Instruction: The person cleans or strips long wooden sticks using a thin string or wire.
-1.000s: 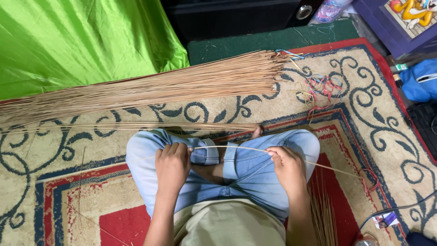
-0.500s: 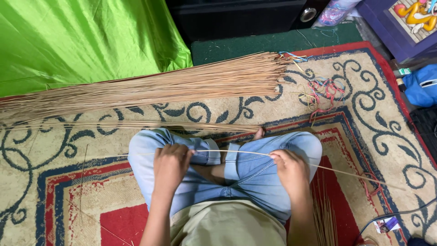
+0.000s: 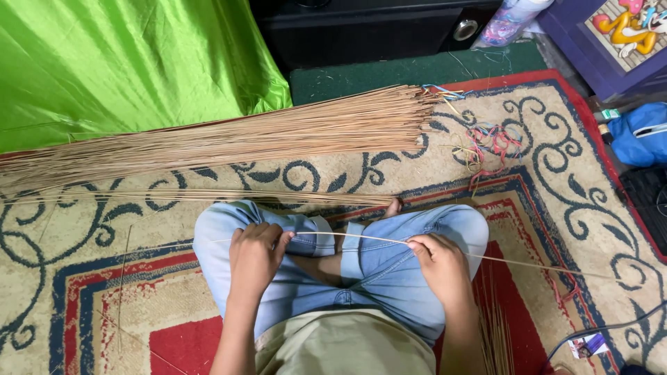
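I sit cross-legged in blue jeans on a patterned carpet (image 3: 83, 229). A single thin tan stick (image 3: 361, 238) runs across my lap, and both hands pinch it. My left hand (image 3: 256, 258) grips it over my left knee. My right hand (image 3: 439, 264) holds it over my right knee, and the stick's long end sticks out past that hand to the right. A large bundle of the same tan sticks (image 3: 278, 135) lies on the carpet in front of my knees.
A green shiny cloth (image 3: 118, 62) covers the far left. A black box (image 3: 375, 28) stands at the back. Coloured strings (image 3: 490, 142) lie by the bundle's end. A blue bag (image 3: 639, 132) and a purple box (image 3: 611, 35) are at right. More sticks (image 3: 495, 340) lie beside my right thigh.
Both hands keep hold of the stick in nearly the same spots. The view has shifted slightly; the bundle has not moved.
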